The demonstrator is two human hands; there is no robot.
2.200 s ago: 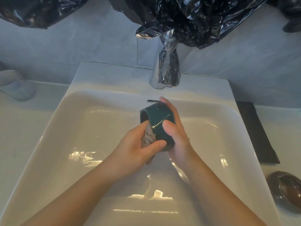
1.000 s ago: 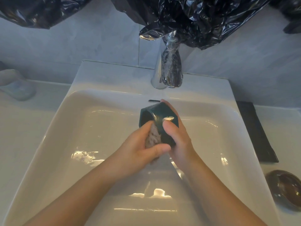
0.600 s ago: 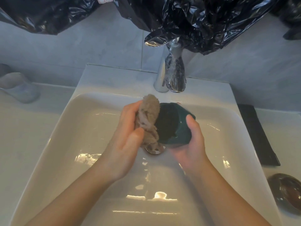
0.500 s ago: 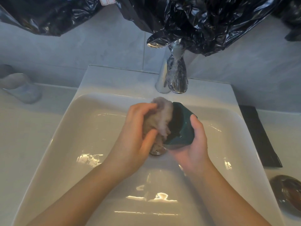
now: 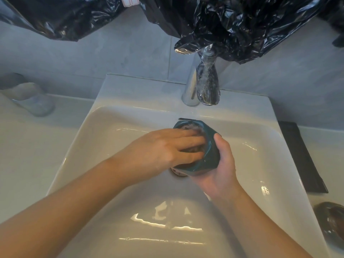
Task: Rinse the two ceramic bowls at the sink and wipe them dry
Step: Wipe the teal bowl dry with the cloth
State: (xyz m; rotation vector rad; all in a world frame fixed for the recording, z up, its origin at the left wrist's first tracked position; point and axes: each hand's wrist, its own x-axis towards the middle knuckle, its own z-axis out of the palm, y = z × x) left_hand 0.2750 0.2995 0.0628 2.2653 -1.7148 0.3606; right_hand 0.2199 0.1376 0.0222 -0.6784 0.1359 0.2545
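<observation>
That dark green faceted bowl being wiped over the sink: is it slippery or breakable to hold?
Probably slippery: the dark green faceted ceramic bowl shines glossily, and the right hand grips it. Likely breakable, being ceramic above the hard white sink. Seemingly rigid: the left hand pushes a fuzzy cloth inside.

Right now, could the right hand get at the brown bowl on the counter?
Probably not yet: the right hand holds the teal bowl. Otherwise the way to the brown bowl looks free.
</observation>
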